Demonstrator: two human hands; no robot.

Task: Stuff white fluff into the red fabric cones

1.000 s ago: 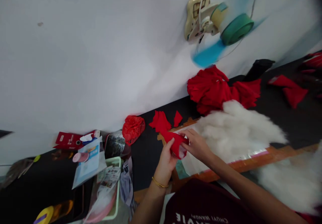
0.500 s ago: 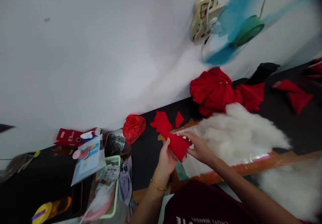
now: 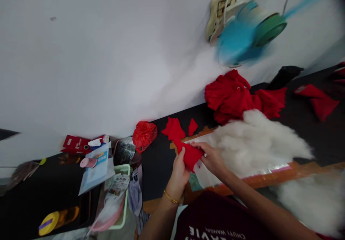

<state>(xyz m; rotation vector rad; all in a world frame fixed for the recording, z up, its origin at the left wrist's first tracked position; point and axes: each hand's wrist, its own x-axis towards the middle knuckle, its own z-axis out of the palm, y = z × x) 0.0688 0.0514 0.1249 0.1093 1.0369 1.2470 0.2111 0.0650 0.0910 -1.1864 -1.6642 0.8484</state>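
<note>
A red cloth piece [image 3: 190,156], narrow at its far end and wider toward me, is stretched between my two hands. My left hand [image 3: 181,168] grips its left side, thumb on top and the other fingers underneath. From the right, my right hand [image 3: 211,157] pinches the wider edge; its fingertips are partly hidden by the cloth. Just beyond lie a jagged red scrap [image 3: 173,127] and a smaller red scrap [image 3: 192,126]. A mound of fluffy white stuffing [image 3: 258,143] sits to the right of my right hand.
Behind the stuffing is a heap of red cloth [image 3: 229,94]. A wall fan [image 3: 270,29] spins above it. At left are a red plastic bag [image 3: 145,135], a green-rimmed basket [image 3: 126,197] and a yellow-lidded bottle [image 3: 51,222]. More white stuffing [image 3: 312,200] lies below the table edge.
The red cloth in my hands has been bunched a little, and its wide end looks narrower. Both hands stay on it. The whole view has shifted slightly.
</note>
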